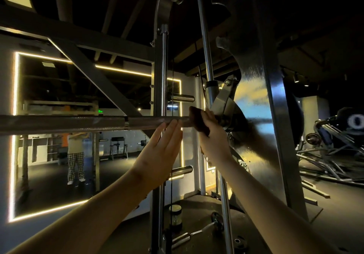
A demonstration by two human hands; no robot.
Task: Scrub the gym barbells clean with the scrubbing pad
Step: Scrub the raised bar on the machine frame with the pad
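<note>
Dim gym, frame dominated by a dark steel Smith-machine frame (256,96) with a broad brushed-metal side plate; a diagonal brace is seen at upper left. Behind it, a large wall mirror edged with warm LED strip (14,155) is mounted on the left wall; a standing person in checked trousers (75,155) is reflected in it. At far right, a tilted black plate-loaded machine (334,135) is seen on the dark floor, well apart from the rack. The long grey steel barbell (78,122) is held horizontal across the left half of the view, its right end meeting the carriage on the slanted chrome guide rod (204,46). Both bare forearms are raised from the bottom edge towards the bar. The left hand (159,151) is kept open, fingers (173,127) straight and together, tips touching the near side of the bar just left of the pad. The right hand (212,135) is closed around the dark brown scrubbing pad (198,121), which is wrapped against the bar right beside the carriage bracket; thumb position cannot be made out. Two short chrome plate pegs are fixed to the centre upright, one (183,98) above the bar, one (182,170) below. On the floor by the base, a small glass jar with a pale lid (175,213) is stood upright, and a short chrome curl bar (199,232) is laid near it.
</note>
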